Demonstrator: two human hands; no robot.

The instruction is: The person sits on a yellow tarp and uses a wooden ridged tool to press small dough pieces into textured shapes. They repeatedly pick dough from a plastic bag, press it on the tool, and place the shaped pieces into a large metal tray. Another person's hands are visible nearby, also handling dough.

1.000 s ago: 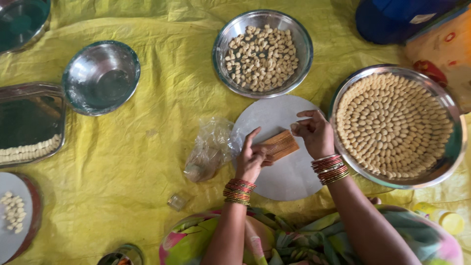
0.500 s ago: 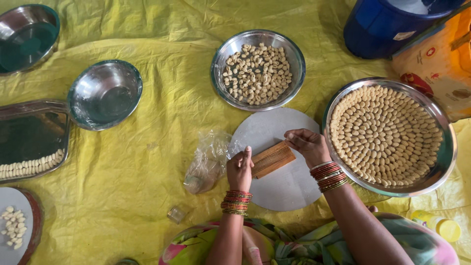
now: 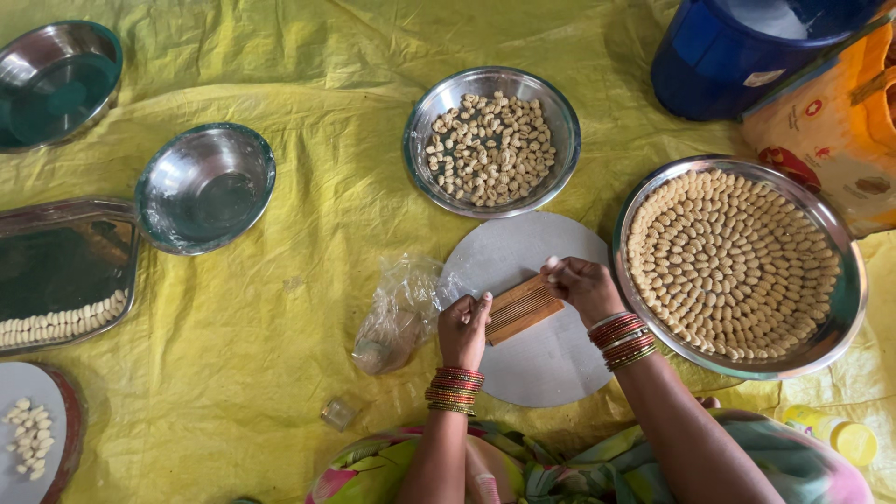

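While left hand (image 3: 464, 329) fingers pinch wooden comb (image 3: 523, 309) | right hand (image 3: 583, 287) fingers curled atop

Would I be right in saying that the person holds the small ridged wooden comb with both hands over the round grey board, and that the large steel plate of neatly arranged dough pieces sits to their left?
Not quite: the large steel plate of arranged dough pieces sits to their right, as the head view shows. The rest holds: left hand and right hand hold the wooden comb over the round grey board.

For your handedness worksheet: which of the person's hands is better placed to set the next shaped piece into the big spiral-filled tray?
Probably the right hand: it sits beside the big tray, while the left hand holds the wooden comb farther away.
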